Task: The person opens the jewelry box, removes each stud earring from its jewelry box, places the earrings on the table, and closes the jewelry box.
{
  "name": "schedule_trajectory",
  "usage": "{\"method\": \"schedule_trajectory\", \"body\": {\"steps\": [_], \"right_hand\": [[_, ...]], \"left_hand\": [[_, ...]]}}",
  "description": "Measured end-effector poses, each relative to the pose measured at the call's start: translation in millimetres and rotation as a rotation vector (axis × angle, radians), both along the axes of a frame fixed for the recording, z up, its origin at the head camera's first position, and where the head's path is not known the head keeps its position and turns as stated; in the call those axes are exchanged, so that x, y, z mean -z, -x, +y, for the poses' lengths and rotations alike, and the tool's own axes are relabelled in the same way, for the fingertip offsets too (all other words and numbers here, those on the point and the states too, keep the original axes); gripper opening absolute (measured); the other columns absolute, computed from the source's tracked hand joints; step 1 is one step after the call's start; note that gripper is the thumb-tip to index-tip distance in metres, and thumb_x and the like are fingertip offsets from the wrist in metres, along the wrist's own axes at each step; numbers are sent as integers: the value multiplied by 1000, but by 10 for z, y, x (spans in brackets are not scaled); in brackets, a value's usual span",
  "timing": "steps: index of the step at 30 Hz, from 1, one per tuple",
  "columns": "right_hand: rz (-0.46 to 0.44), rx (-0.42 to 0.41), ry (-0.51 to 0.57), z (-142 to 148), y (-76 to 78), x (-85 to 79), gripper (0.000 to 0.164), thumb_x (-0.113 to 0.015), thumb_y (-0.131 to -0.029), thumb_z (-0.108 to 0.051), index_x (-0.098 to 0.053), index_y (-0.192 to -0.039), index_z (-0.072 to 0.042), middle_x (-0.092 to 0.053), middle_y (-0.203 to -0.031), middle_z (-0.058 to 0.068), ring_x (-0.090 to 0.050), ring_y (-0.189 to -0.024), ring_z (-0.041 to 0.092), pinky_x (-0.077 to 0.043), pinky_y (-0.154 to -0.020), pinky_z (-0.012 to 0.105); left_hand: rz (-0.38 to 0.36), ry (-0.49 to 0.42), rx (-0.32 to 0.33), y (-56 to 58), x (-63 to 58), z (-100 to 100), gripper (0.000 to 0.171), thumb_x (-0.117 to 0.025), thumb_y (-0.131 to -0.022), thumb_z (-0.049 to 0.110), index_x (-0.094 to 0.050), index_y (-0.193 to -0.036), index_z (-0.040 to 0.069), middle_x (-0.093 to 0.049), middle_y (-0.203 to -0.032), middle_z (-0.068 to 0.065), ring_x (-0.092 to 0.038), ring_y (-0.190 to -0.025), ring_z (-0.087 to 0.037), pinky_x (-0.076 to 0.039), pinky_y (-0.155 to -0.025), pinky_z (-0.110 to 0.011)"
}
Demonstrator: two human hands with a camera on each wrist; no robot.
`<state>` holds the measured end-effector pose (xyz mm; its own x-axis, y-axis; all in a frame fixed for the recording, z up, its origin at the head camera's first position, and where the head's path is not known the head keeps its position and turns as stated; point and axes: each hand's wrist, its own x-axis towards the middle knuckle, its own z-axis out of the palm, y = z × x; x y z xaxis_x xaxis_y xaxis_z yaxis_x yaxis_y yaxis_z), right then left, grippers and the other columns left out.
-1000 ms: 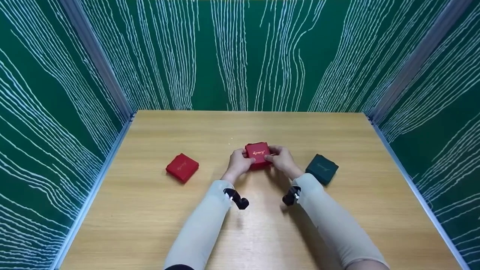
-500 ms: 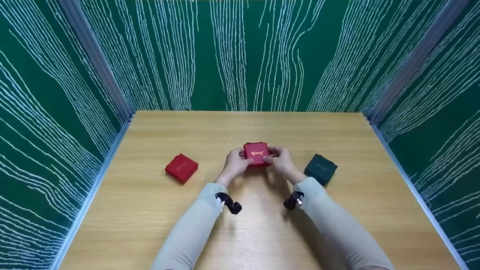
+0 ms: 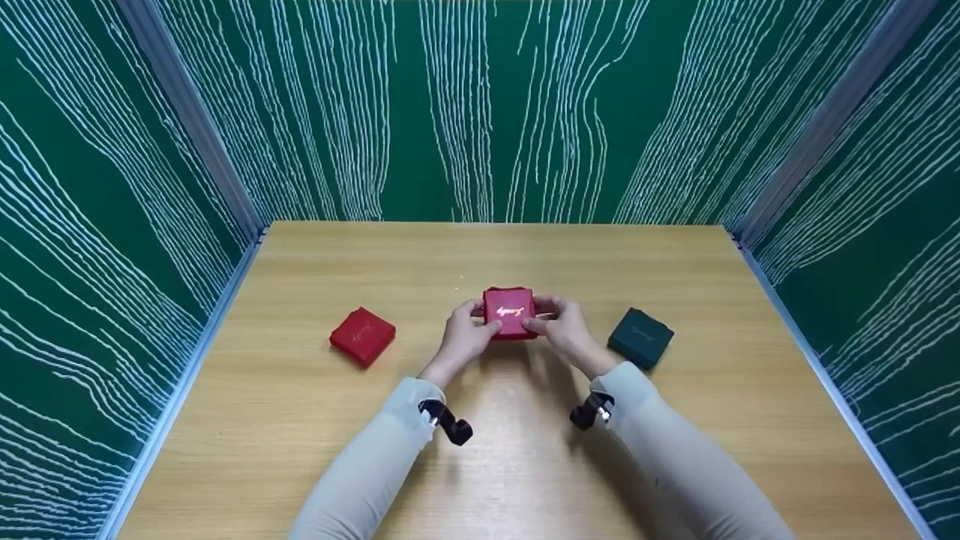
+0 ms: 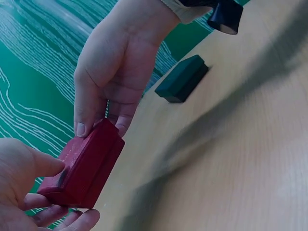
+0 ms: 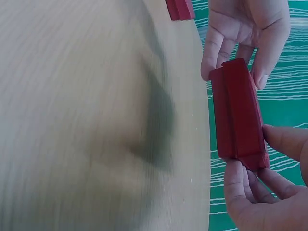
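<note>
Between both hands, a small red gift box (image 3: 508, 313) with gold lettering on its lid is held up off the table. The left hand (image 3: 466, 336) grips its left side, thumb on the lid and fingers beneath. On the opposite side the right hand (image 3: 567, 330) pinches it in the same way. Both wrist views show the red box (image 4: 89, 166) closed, its lid seam running along the side. A second red box (image 3: 363, 337) lies on the table to the left. A dark green box (image 3: 640, 338) lies to the right, close to the right forearm.
The wooden table (image 3: 480, 255) is bordered at the back and sides by green panels (image 3: 405, 112) with white wavy lines. Each wrist carries a small black camera mount (image 3: 446, 421).
The held red box has shifted slightly left and its lid now faces the head camera more. Both forearms have drawn back a little, the left one outward to the left.
</note>
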<state>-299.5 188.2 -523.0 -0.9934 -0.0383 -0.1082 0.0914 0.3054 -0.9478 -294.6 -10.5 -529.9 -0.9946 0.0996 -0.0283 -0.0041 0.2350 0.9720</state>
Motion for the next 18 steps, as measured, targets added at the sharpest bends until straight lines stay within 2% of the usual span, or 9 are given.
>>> {"method": "schedule_trajectory", "body": {"steps": [6,10,13,15,18], "right_hand": [[21,-18,11,1,-56,17,53,-75,-97,1,-59,-147,9,-69,-134,29,-70,-116,31,-60,-85,20],[35,-23,16,3,-81,9,54,-76,-96,2,-58,-146,11,-70,-133,31,-72,-111,28,-59,-83,18],[43,-44,5,13,-105,-21,59,-77,-95,1,-56,-149,11,-69,-135,32,-72,-113,30,-60,-85,19],[52,-76,-6,29,-121,-46,64,-78,-95,-1,-53,-153,10,-66,-140,32,-70,-119,35,-62,-91,24],[79,-138,-52,58,-142,-79,76,-81,-95,-7,-45,-159,7,-57,-152,32,-63,-133,45,-62,-106,41]], "left_hand": [[19,-44,-30,-65,39,-46,46,-74,-97,3,-62,-141,-9,-70,-130,-27,-77,-106,-35,-67,-91,-34],[2,-119,-41,-72,53,-72,51,-75,-95,0,-59,-141,-15,-70,-131,-33,-75,-116,-41,-66,-96,-36],[-43,-183,-35,-68,58,-95,55,-74,-95,-2,-55,-143,-18,-70,-130,-37,-72,-122,-42,-66,-97,-35],[-69,-217,-30,-71,53,-110,54,-74,-95,-2,-54,-143,-19,-70,-130,-37,-72,-121,-40,-67,-94,-32],[-84,-235,-24,-83,43,-130,53,-73,-95,-3,-55,-143,-18,-70,-130,-36,-73,-119,-39,-67,-91,-30]]}}
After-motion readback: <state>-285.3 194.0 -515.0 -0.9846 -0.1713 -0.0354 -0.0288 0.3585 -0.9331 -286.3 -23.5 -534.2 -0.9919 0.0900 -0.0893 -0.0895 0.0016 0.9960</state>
